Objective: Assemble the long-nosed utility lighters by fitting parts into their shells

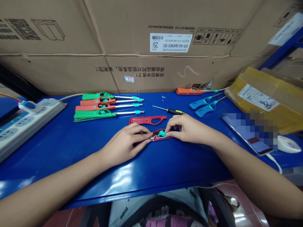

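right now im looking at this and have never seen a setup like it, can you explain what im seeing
There is no machine: you see a person's two bare hands. The single picture comes from a camera on that person's head, looking forward and down, so the left hand is on your left and the right hand on your right.

Between them they hold an open red casing with a teal piece inside. Exactly what the right fingertips pinch is too small to tell.

On the blue tabletop lie a loose red half-shell, a screwdriver, and what look like long-nosed lighters. A power strip sits at the left, a phone at the right.
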A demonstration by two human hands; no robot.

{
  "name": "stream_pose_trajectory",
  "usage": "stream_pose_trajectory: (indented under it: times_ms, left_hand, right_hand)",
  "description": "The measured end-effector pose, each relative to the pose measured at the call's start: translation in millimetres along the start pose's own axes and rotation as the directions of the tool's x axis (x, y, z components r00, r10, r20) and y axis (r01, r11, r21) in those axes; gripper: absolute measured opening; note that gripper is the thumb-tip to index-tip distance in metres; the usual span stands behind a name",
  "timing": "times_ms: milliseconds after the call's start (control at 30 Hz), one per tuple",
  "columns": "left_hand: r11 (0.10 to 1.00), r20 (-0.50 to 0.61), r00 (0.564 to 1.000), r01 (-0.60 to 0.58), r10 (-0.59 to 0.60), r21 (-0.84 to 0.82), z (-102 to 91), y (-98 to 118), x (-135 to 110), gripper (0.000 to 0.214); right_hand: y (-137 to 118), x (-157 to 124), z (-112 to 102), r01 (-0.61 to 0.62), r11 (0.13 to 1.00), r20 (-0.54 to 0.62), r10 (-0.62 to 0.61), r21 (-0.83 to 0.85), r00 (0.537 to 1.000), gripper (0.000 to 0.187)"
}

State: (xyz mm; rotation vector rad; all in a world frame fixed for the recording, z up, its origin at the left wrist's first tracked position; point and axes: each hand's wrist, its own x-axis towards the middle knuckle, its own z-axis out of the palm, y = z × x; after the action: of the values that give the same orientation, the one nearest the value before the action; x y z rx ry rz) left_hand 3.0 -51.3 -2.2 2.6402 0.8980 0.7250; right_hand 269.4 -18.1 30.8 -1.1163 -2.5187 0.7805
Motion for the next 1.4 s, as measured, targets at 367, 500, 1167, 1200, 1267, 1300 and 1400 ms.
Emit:
stream_pose_trajectory:
  times_ms: [367, 500, 1167, 1200, 1267, 1300, 1400]
  left_hand:
    - [1.000, 0.005, 1.000, -0.009, 0.010, -0.023, -0.1, -1, 0, 0.025]
    - [1.000, 0.007, 1.000, -0.012, 0.012, -0.028, -0.7, -1, 1, 0.025]
    - [0.988, 0.025, 0.992, 0.125, -0.123, -0.095, -7.3, 7, 1, 0.020]
    - [0.981, 0.033, 0.986, 0.166, -0.164, -0.101, -8.0, 9, 1, 0.021]
    - [0.961, 0.041, 0.968, 0.250, -0.247, -0.118, -7.9, 13, 2, 0.025]
    - [0.951, 0.044, 0.960, 0.280, -0.276, -0.131, -7.1, 15, 3, 0.027]
    - [0.944, 0.050, 0.955, 0.298, -0.293, -0.141, -3.0, 17, 5, 0.028]
  right_hand:
    - [-4, -1, 2, 0.066, 0.996, 0.020, -0.065, -0.063, 0.998, 0.009]
    - [-5, 0, 3, 0.093, 0.995, 0.043, -0.092, -0.029, 0.995, 0.010]
    - [-6, -6, 4, 0.415, 0.815, 0.090, -0.416, -0.403, 0.905, 0.016]
    - [-7, -6, 6, 0.425, 0.801, 0.092, -0.428, -0.422, 0.899, 0.017]
    - [-9, -6, 10, 0.449, 0.769, 0.092, -0.460, -0.455, 0.883, 0.017]
    - [-10, -5, 13, 0.462, 0.752, 0.092, -0.479, -0.471, 0.873, 0.018]
    - [-12, -4, 20, 0.485, 0.718, 0.087, -0.515, -0.500, 0.852, 0.019]
